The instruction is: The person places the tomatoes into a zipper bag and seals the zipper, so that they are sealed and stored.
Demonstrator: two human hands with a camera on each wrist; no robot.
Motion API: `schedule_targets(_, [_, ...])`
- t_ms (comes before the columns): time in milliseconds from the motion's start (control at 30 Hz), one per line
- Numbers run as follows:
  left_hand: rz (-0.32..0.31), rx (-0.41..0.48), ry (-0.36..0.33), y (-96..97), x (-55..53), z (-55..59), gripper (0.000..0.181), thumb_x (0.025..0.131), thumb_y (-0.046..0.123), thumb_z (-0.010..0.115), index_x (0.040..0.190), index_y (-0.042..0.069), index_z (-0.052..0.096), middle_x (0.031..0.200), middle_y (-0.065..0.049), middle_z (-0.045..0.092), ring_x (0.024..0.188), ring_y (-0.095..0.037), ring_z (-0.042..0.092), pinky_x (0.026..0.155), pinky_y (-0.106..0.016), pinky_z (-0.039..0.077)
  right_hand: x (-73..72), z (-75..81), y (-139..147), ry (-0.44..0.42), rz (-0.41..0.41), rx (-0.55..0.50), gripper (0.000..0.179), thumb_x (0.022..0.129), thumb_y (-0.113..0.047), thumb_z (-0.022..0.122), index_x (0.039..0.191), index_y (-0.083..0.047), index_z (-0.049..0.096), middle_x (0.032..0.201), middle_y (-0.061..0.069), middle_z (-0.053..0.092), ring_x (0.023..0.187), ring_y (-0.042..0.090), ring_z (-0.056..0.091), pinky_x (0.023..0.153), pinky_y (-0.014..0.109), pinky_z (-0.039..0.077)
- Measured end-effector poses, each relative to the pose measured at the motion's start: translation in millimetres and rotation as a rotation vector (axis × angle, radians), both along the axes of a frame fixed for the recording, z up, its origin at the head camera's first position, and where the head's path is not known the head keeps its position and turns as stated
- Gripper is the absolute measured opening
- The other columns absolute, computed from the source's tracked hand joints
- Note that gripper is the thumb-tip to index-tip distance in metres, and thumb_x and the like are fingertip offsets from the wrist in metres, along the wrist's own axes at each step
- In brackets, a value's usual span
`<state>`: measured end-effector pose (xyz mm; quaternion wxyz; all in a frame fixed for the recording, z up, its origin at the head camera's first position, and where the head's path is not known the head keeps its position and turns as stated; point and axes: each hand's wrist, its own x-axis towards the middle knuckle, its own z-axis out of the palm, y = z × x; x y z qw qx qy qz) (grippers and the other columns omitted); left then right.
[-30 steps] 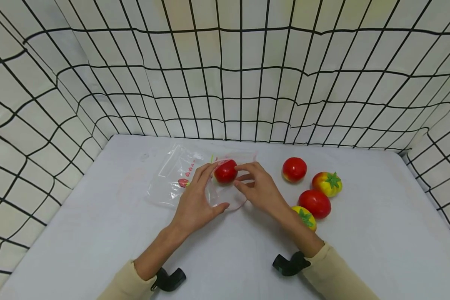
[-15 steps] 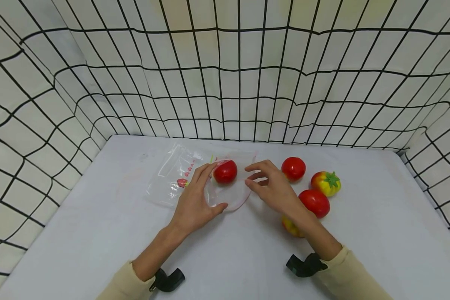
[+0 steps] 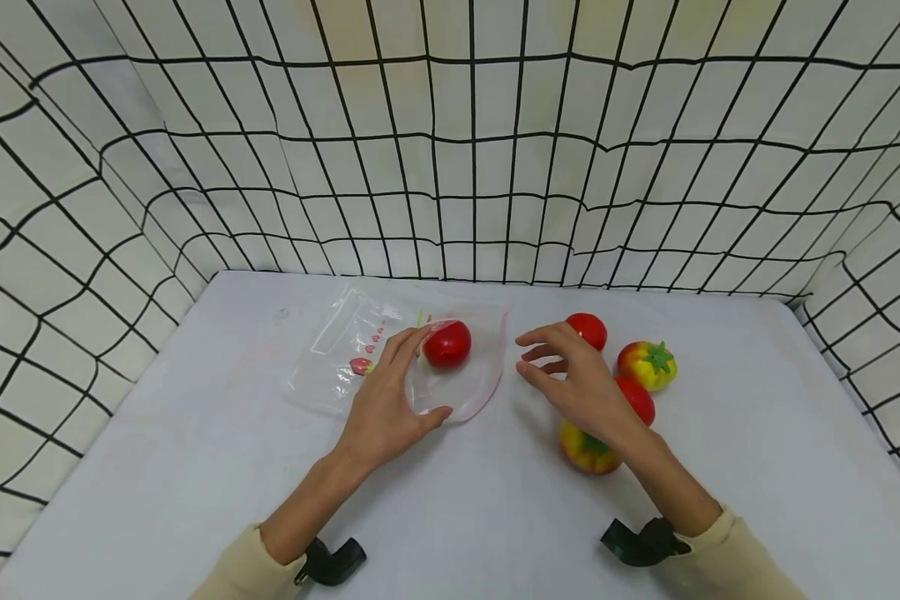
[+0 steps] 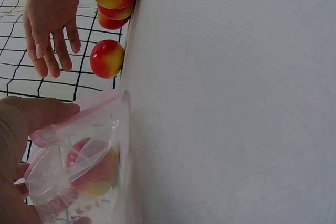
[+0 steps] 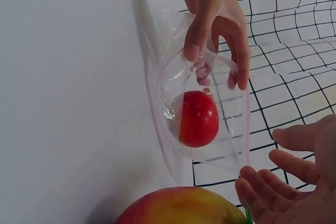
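A clear plastic bag (image 3: pixel 322 379) with pink edging and strawberry prints lies on the white table. My left hand (image 3: pixel 386 400) holds its mouth apart, thumb on one side and fingers on the other, best seen in the right wrist view. Inside the bag sits a red toy tomato (image 3: pixel 450 344), also visible through the film in the right wrist view. To the right of the bag's mouth, my right hand (image 3: pixel 576 379) is in the air with loosely bent fingers and nothing between them. It partly covers the toy tomatoes behind it in the head view.
Right of the bag stand a red toy tomato (image 3: pixel 591 327), a yellow-red one with green leaves (image 3: pixel 647 365), another red one (image 3: pixel 641 402) and a nearer yellow-red one (image 3: pixel 588 454). White walls with a black grid (image 3: pixel 472 167) surround the table (image 3: pixel 217 433).
My right hand has let go of the toy tomato in the bag and moved right, away from the mouth. The left hand stays at the bag.
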<state>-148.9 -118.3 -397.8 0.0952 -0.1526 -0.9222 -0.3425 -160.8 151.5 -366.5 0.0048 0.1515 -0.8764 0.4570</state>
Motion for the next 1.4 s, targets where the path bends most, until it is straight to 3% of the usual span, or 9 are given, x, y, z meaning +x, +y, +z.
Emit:
schedule_targets(567, [-0.001,-0.002,-0.011,-0.6,-0.7,0.9,0.111,0.067,0.023,0.097,0.160,0.021,0.037,0.158,-0.007,0.044,0.144,-0.029,0.050,0.100,-0.052,0.060,13.7,-5.9,21.2,0.053,0.010,0.023,0.036,0.096,-0.018,0.075,0.130,-0.013,0.066,0.127,0.010,0.066,0.116,0.031,0.068,0.097,0.049,0.062])
schedule_targets(900, [-0.009,-0.007,0.002,-0.7,-0.7,0.2,0.109,0.068,0.023,0.097,0.160,0.021,0.038,0.157,-0.006,0.045,0.141,-0.028,0.053,0.101,-0.050,0.060,18.3,-7.7,31.6,0.066,-0.004,0.043,0.037,0.094,-0.019,0.077,0.130,-0.014,0.066,0.126,0.009,0.068,0.111,0.031,0.070,0.086,0.025,0.061])
schedule_targets(1400, [-0.014,-0.006,-0.002,-1.3,-1.0,-2.6,0.109,0.068,0.023,0.097,0.160,0.023,0.038,0.157,-0.004,0.045,0.142,-0.027,0.052,0.102,-0.049,0.060,26.4,-9.6,50.2,0.029,0.024,0.080,0.035,0.093,-0.020,0.079,0.126,-0.021,0.068,0.129,0.005,0.068,0.104,0.025,0.070,0.088,0.020,0.060])
